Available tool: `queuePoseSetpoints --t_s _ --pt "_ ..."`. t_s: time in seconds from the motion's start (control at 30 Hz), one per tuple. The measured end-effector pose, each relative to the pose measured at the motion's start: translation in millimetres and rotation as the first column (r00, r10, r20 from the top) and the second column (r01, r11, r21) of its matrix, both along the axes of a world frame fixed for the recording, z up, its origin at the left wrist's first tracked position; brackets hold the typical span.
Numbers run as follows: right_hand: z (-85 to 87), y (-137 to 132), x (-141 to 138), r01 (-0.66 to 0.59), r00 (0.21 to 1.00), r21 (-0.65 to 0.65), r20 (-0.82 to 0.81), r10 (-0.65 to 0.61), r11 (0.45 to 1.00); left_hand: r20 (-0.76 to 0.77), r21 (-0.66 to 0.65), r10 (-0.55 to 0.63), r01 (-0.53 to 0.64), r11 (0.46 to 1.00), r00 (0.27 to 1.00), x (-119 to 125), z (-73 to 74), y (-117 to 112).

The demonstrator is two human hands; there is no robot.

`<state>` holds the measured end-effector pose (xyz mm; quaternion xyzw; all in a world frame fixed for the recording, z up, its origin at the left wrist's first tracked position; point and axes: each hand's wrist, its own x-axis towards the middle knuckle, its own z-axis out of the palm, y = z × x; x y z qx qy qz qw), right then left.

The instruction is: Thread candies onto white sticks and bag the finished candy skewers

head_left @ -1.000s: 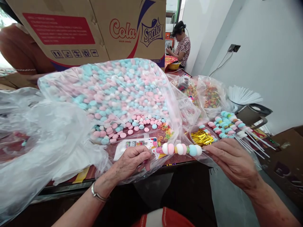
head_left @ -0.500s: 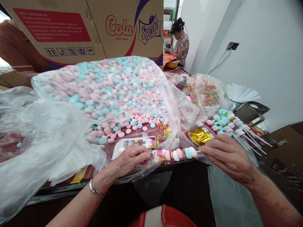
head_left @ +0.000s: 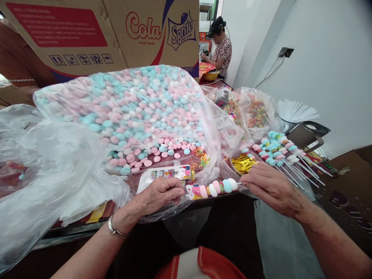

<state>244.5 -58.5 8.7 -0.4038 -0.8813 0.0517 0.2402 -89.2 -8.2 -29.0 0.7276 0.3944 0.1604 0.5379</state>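
My right hand [head_left: 271,188] pinches the stick end of a candy skewer [head_left: 217,188] threaded with pink, white and blue discs. The skewer points left, and its tip sits inside a small printed wrapper [head_left: 192,190]. My left hand [head_left: 161,194] is closed on the wrapper's open end, just under a flat stack of printed wrappers [head_left: 165,173]. Both hands hover at the table's front edge. A big clear bag of pink, blue and white candy discs [head_left: 139,112] lies right behind them.
Finished candy skewers [head_left: 277,149] lie at the right beside gold twist ties [head_left: 243,163], white sticks [head_left: 296,112] and bags of coloured ring candy [head_left: 255,112]. Crumpled plastic [head_left: 49,170] covers the left. A Cola Sprite carton [head_left: 116,35] stands behind. Another person [head_left: 219,48] works far back.
The skewer has moved down and to the left, its tip sliding into the wrapper held by my left hand. My right hand followed it leftward.
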Motion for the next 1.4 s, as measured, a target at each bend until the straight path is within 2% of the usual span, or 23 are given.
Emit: queuePoseSetpoints --t_s 0.13,0.23,0.33,0.43,0.57,0.7,0.83,0.97,1.1,1.23,1.4 --pt "-2.9 1 -3 0.005 1.000 -0.075 -0.029 -0.007 0.997 -0.005 0.003 -0.079 0.079 0.997 0.997 3 1.0 -2" --pt "-4.3 1 -4 -0.006 1.000 -0.109 -0.010 0.005 0.994 0.000 -0.052 -0.058 0.058 0.997 0.998 1 -0.2 -3" --pt "-5.9 -1 -6 0.033 0.999 -0.040 -0.006 -0.033 0.999 -0.002 -0.071 -0.029 0.029 0.997 1.000 -2 0.1 -2" --pt "-6.9 -5 -7 0.062 0.998 0.057 -0.029 -0.060 0.996 -0.011 0.004 -0.023 0.023 1.000 1.000 -4 2.5 -1" --pt "-7.3 -7 -10 -0.001 0.998 -0.013 -0.065 0.000 1.000 0.022 -0.045 -0.006 0.007 0.999 1.000 -5 3.6 0" --pt "-11.5 -7 -13 0.055 0.996 0.027 -0.069 -0.053 0.998 0.015 -0.084 0.023 -0.021 0.996 1.000 -7 -0.9 -1" --pt "-15.1 -7 -17 0.073 0.994 -0.062 -0.081 -0.077 0.995 0.018 -0.125 0.070 -0.067 0.990 0.997 -10 -6.9 -3" --pt "-14.1 -7 -20 0.107 0.992 -0.149 -0.052 -0.115 0.983 0.020 -0.069 0.101 -0.099 0.993 0.995 -10 -7.3 -5" --pt "-12.9 -4 -24 0.057 0.996 -0.311 -0.042 -0.073 0.949 -0.005 -0.060 0.039 -0.039 0.997 0.999 -7 -2.6 -5" --pt "-15.3 -3 -28 0.046 0.996 -0.219 -0.069 -0.062 0.975 -0.031 -0.009 -0.051 0.051 0.999 0.998 -5 2.7 -3" --pt "-15.3 -4 -29 0.003 0.996 -0.215 -0.082 -0.021 0.977 -0.055 -0.014 -0.100 0.099 0.995 0.993 -5 12.1 1"
